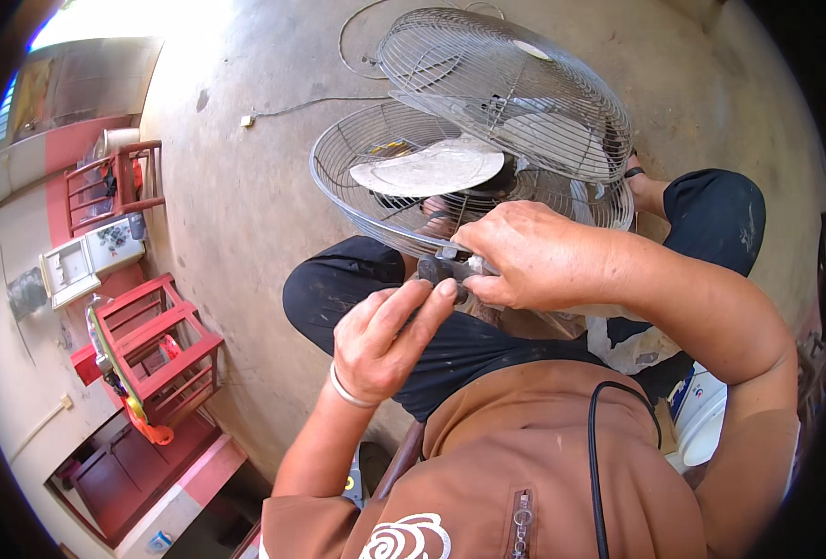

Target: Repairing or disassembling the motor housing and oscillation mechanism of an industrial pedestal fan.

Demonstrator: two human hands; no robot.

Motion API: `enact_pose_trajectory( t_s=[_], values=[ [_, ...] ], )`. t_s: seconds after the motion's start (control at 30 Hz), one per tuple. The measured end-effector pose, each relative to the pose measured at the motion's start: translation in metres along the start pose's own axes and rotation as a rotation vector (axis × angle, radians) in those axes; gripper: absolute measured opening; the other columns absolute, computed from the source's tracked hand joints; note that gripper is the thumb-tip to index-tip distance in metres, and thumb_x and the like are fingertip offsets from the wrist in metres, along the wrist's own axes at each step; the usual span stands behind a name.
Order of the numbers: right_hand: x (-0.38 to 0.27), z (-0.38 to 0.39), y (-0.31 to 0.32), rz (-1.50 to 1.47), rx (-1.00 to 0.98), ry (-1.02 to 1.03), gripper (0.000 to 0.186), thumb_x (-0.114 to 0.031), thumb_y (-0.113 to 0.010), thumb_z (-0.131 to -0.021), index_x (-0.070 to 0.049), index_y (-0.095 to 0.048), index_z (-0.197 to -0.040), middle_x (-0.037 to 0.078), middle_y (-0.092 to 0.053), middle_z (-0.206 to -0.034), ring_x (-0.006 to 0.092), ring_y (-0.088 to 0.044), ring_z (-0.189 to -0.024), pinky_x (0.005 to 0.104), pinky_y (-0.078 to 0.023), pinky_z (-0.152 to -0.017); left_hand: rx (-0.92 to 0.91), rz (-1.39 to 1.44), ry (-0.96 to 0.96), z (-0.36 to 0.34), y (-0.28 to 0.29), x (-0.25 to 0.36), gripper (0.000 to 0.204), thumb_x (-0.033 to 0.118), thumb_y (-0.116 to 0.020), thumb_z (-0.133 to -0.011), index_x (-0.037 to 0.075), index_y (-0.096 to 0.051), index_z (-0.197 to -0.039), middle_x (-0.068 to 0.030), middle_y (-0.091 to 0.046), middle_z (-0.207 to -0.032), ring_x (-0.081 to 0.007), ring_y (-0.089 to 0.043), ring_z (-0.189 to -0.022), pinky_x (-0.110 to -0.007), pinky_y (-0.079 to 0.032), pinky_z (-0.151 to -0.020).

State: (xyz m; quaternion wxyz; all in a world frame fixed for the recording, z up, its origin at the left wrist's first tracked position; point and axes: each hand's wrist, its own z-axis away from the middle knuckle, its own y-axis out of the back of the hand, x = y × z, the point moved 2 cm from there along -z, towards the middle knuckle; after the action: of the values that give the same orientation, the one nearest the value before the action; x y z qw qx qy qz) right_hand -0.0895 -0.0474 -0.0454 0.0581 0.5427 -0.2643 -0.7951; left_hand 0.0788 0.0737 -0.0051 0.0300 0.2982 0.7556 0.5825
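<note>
A large metal fan stands between my knees. Its round wire rear guard (331,191) surrounds a pale, dusty fan blade (431,168). The wire front guard (515,79) is off its seat and leans tilted over the far side. At the near rim, my left hand (380,347) is closed, thumb and fingers pinching a dark rounded knob-like part (434,270). Right beside it, my right hand (529,256) is also closed, fingers curled down by the rim; what it grips is mostly hidden behind them. A small grey metal end (446,252) shows between the hands.
A power cord with a pale plug (248,121) lies on the concrete floor (236,196) beyond the fan. Red wooden stools (157,340) and a white box-like appliance (91,261) stand along the left wall. A white bucket (704,429) is close by my right elbow.
</note>
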Motion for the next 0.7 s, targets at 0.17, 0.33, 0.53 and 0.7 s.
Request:
enact_pose_trajectory(
  t_s=[0.17,0.33,0.53,0.7],
  values=[
    [-0.001,-0.004,0.003,0.040,-0.031,0.001,0.030,-0.022,-0.069,-0.081,0.004,-0.064,-0.094,0.025,-0.068,-0.081,0.0432,-0.067,-0.087,0.0504,-0.053,-0.079,0.231,0.207,0.461,0.003,-0.015,0.018,0.040,0.002,-0.090,-0.066,0.003,-0.073,-0.102,-0.0115,-0.061,-0.101,-0.0185,-0.063,-0.077,-0.027,-0.054,-0.065],
    [-0.001,-0.004,0.006,0.057,-0.041,0.010,0.030,-0.022,-0.070,-0.080,0.004,-0.064,-0.093,0.025,-0.068,-0.081,0.0433,-0.067,-0.087,0.0505,-0.053,-0.078,0.267,0.182,0.592,-0.006,-0.020,0.030,0.042,0.002,-0.089,-0.067,0.003,-0.072,-0.105,-0.0127,-0.066,-0.101,-0.0218,-0.064,-0.080,-0.031,-0.053,-0.068],
    [-0.001,-0.002,0.005,0.042,-0.021,0.011,0.031,-0.023,-0.068,-0.082,0.005,-0.065,-0.095,0.025,-0.068,-0.084,0.0432,-0.067,-0.088,0.0499,-0.053,-0.081,0.104,-0.020,0.490,-0.013,-0.009,0.033,0.048,0.005,-0.086,-0.072,-0.001,-0.066,-0.115,-0.0145,-0.069,-0.103,-0.0277,-0.067,-0.087,-0.034,-0.054,-0.074],
    [-0.002,-0.004,0.004,0.028,-0.069,-0.017,0.031,-0.024,-0.068,-0.083,0.005,-0.065,-0.094,0.026,-0.068,-0.091,0.0419,-0.065,-0.095,0.0487,-0.051,-0.086,0.074,-0.057,0.580,-0.018,-0.009,0.040,0.047,0.005,-0.084,-0.073,0.000,-0.066,-0.116,-0.0144,-0.069,-0.106,-0.0294,-0.066,-0.091,-0.037,-0.053,-0.078]
  ],
)
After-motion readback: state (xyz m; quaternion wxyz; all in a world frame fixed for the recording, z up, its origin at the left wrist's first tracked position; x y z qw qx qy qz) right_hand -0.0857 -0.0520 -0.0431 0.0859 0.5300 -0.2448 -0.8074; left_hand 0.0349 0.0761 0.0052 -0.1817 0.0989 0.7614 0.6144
